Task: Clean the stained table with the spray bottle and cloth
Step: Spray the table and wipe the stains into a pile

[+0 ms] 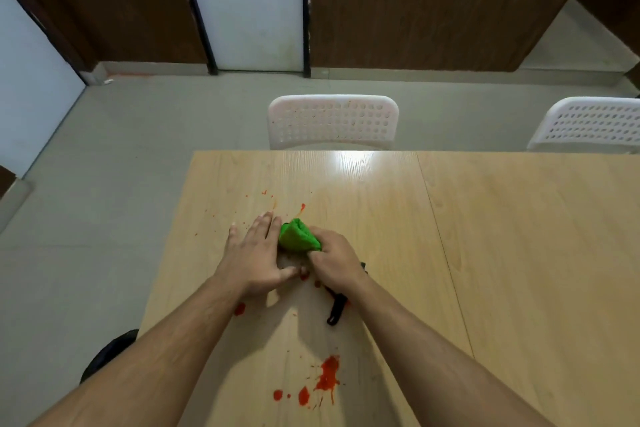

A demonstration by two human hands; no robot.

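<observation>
1. Grey floor [86, 218] fills the left side, with a dark rounded object [107, 355] partly hidden beside the tabletop's left edge.
2. Light wood-grain tabletop [502, 253] carries everything else; small red splatter dots [265, 192] lie toward its far left part.
3. Left hand [256, 255] lies flat on the tabletop, fingers straight and spread, pointing toward the far edge, holding nothing; its fingers on the right side touch the cloth.
4. Bright green bunched cloth [298, 236] sits just right of the left hand, and ahead and left of the right hand, well in from the left edge. Its long axis runs diagonally, narrow end pointing to the far left, wide end tucked into the right hand.
5. Right hand [334, 262] has its fingers curled round the cloth's near end, gripping it against the tabletop.
6. Black slender object [336, 312], possibly the spray bottle's trigger part, shows under the right wrist; I cannot tell for certain.
7. Large red stain [327, 376] with smaller blobs lies near the tabletop's near edge, between the forearms.
8. White perforated plastic chair [332, 121] stands at the far edge; a second white chair [588, 125] is at the far right.
</observation>
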